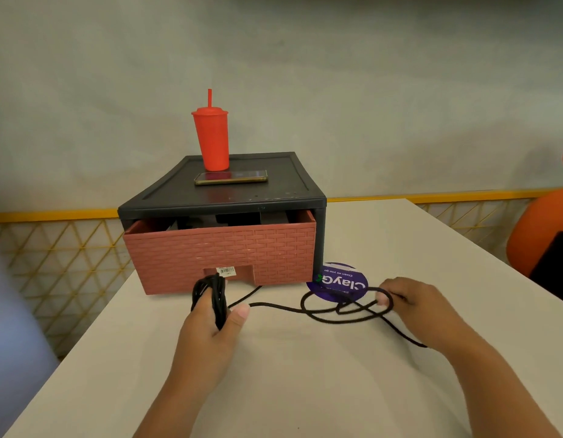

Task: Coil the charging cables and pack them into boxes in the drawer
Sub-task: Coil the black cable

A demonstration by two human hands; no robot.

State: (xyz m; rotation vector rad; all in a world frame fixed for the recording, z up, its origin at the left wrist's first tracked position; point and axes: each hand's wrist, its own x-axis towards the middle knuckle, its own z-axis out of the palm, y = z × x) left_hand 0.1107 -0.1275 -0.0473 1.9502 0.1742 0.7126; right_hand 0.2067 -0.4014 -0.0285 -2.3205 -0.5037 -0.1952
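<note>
**A:** What do we make of the black charging cable (pixel 280 307)?

**B:** We see one thin, matte cord, part wound and part loose. The wound part is a tight coil (pixel 217 292) of several turns, standing upright in the left hand (pixel 210 327). That hand's fingers are curled round it and the thumb lies alongside.

**A:** And the loose part?

**B:** It runs rightward from the coil across the white tabletop (pixel 305 374), midway between the far and near edges. There it tangles into overlapping loops (we count about three, though they cross too much to be sure). One loop lies over the rim of a round purple sticker (pixel 337 281). A tail trails toward the near edge under the right wrist.

**A:** The right hand (pixel 413 298)?

**B:** Its fingertips are pinched on the far loop of the tangle.

**A:** Where do we find the drawer (pixel 223 251)?

**B:** Just beyond both hands. It is reddish and brick-patterned, pulled partly out of a black cabinet (pixel 210 197). We see dark shapes inside but cannot tell what they are. On the cabinet's top stand a red tumbler (pixel 212 140) with a straw and a phone (pixel 231 177) lying flat in front of it.
</note>
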